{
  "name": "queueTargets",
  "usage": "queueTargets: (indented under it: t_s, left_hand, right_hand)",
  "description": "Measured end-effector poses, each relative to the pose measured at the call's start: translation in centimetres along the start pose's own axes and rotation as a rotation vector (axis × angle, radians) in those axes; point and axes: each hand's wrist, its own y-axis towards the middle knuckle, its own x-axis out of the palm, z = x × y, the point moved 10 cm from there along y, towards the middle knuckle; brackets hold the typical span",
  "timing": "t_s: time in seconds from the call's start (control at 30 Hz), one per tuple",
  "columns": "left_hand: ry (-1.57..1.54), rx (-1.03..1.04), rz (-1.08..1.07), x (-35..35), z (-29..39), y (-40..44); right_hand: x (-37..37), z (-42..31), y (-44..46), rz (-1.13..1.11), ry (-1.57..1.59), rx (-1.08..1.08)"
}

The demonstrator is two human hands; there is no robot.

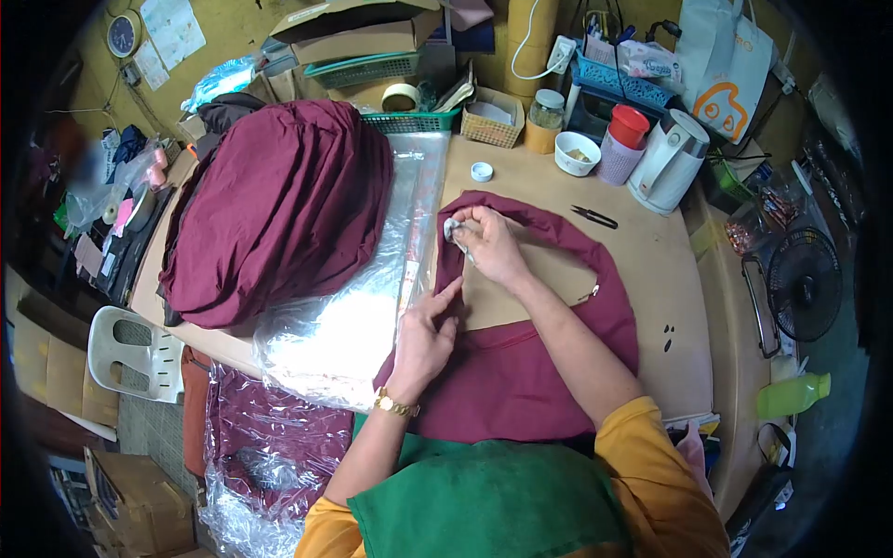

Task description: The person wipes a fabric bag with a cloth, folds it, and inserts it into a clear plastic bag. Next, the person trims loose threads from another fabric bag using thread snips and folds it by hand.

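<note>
1. Fingers of the right hand [498, 251] are narrowed in a pinch on a small white cloth [451, 229], pressed to the far left of a hole in a maroon fabric piece [539, 391]; a small wad seems to suit work on one spot.

2. On the left hand [428, 339], the index finger is stretched out and its tip rests on the fabric's left band, just nearer the person than the cloth. These fingers appear to grip nothing; they probably steady the fabric against the rubbing hand.

3. Maroon fabric lies spread at the near edge of the tan surface [672, 279], its near part meeting the person's green apron [493, 502]. Laid flat like this, the rim of the hole is likely easier to reach. A pale metallic-looking piece [590, 294] sits at the rim's right side, perhaps a zip pull.

4. Toward the far right corner, black snips [593, 218] lie beside the fabric, seemingly kept within reach. A small white cap [481, 172] sits nearer the far edge.

5. Along the left edge, a tall maroon heap [279, 209] rests beside clear plastic sheeting [326, 344], apparently set aside to leave room for both hands.
</note>
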Motion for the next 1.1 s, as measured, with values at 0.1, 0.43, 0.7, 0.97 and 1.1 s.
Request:
queueTargets:
  t_s: [0.1,0.43,0.7,0.97,1.1]
  left_hand:
    - [-0.905,-0.293,-0.117,3.0,-3.2,-2.1]
    - [-1.388,-0.515,-0.144,5.5,-6.7,-3.0]
    - [-1.48,-0.519,-0.133,5.4,-6.9,-2.8]
    - [-1.465,-0.462,-0.087,4.2,-6.0,-2.5]
    - [-1.37,-0.322,-0.076,3.1,-4.8,-1.7]
  right_hand:
    - [0.3,4.0,0.4,-0.172,-0.127,0.14]
    - [5.7,-1.0,-8.8,-0.264,-0.493,-0.241]
    - [4.8,0.7,-7.6,-0.218,-0.335,0.014]
    - [6.7,-1.6,-8.2,-0.108,-0.458,-0.247]
    - [7.2,-1.2,-9.6,-0.143,-0.468,-0.222]
